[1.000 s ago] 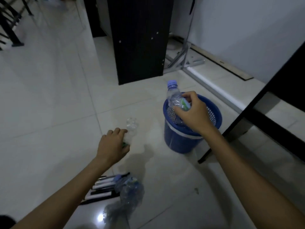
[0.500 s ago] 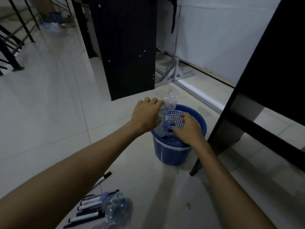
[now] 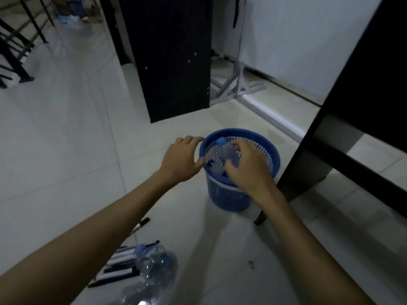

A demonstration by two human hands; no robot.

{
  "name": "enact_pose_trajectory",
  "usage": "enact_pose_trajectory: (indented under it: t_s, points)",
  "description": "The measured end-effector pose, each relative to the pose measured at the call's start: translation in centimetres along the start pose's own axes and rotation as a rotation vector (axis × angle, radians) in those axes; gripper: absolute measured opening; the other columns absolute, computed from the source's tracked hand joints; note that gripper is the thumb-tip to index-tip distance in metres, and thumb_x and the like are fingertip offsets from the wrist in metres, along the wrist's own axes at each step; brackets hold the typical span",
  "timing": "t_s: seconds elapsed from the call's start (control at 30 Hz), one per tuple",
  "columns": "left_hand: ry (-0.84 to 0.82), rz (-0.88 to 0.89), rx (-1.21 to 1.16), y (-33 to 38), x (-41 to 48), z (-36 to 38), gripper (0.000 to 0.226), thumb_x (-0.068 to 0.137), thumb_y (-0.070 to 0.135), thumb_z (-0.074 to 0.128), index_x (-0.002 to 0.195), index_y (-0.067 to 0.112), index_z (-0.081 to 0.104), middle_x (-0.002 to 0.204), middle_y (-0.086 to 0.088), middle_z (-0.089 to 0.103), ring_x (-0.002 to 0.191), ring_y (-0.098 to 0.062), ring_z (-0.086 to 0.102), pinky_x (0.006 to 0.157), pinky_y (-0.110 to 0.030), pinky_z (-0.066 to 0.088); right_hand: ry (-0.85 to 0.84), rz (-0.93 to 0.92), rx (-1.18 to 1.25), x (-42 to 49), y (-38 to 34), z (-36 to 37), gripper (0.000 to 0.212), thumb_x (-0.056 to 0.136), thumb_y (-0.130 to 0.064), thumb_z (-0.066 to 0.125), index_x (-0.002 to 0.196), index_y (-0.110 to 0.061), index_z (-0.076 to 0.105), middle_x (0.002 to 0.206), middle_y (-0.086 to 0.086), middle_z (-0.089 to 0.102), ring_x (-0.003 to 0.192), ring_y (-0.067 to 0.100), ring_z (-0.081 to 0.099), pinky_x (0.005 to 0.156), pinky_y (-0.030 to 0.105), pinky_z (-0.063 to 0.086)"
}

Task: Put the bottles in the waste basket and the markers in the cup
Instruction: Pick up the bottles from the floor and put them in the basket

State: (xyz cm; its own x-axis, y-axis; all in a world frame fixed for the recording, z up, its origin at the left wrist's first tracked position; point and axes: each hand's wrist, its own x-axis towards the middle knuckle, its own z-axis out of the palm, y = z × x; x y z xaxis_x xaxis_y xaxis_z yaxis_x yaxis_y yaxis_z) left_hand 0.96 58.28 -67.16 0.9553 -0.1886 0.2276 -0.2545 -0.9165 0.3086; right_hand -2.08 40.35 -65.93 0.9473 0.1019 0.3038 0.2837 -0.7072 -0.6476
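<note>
Your left hand and right hand hover with fingers spread and empty over the round blue mesh waste basket, where clear plastic bottles lie. A crumpled bottle touches the markers on the glossy tiled floor.

The floor is made of pale glossy tiles with thin joints. A tall black cabinet panel stands upright on it, with some small pale dots on its face. To its right, a silver metal bracket lies at the foot of a white wall. A black furniture frame fills the right side, and one leg of it reaches the floor. At far left are black railings. Blurred clutter lies at the top left.
</note>
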Motion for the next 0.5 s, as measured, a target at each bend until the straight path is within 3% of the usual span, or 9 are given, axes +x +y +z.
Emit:
enact_pose_trajectory:
  t_s: [0.1,0.3,0.4,0.5]
  points:
    - [-0.083,-0.087,-0.017,-3.6,-4.2,0.6,0.056,0.085,0.029,0.055,0.138,0.018,0.041,0.14,-0.009,0.05,0.123,-0.028,0.048,0.102,-0.041,0.044,-0.134,-0.099,-0.01,-1.4,-0.6,3.7,0.036,0.084,-0.014,0.061,0.118,-0.009,0.053,0.116,0.01,0.058,0.104,0.023,0.056,0.084,0.03,0.048]
    - [-0.43,-0.221,-0.065,-10.4,-12.3,3.1,0.061,0.082,0.013,0.055,0.14,0.016,0.038,0.142,-0.01,0.047,0.128,-0.029,0.043,0.106,-0.036,0.038,-0.654,-0.104,0.004,-6.1,-0.9,12.5,0.043,0.082,-0.024,0.063,0.122,-0.017,0.051,0.123,0.005,0.055,0.106,0.018,0.055,0.091,0.04,0.05]
    - [-0.621,-0.227,-0.094,-12.1,-15.5,4.4,0.067,0.078,0.005,0.057,0.141,0.018,0.037,0.143,-0.009,0.045,0.131,-0.027,0.041,0.107,-0.035,0.037,-0.886,-0.07,0.029,-8.9,-1.2,15.9,0.062,0.077,-0.041,0.07,0.13,-0.02,0.047,0.129,0.005,0.052,0.112,0.019,0.054,0.093,0.036,0.049]
    - [-0.74,-0.168,-0.077,-13.0,-18.1,5.4,0.061,0.083,0.012,0.058,0.14,0.018,0.038,0.144,-0.006,0.044,0.135,-0.024,0.036,0.111,-0.031,0.03,-0.988,-0.035,-0.047,-12.0,-1.5,18.8,0.09,0.067,-0.061,0.073,0.139,-0.024,0.034,0.135,0.005,0.046,0.118,0.025,0.052,0.095,0.039,0.048]
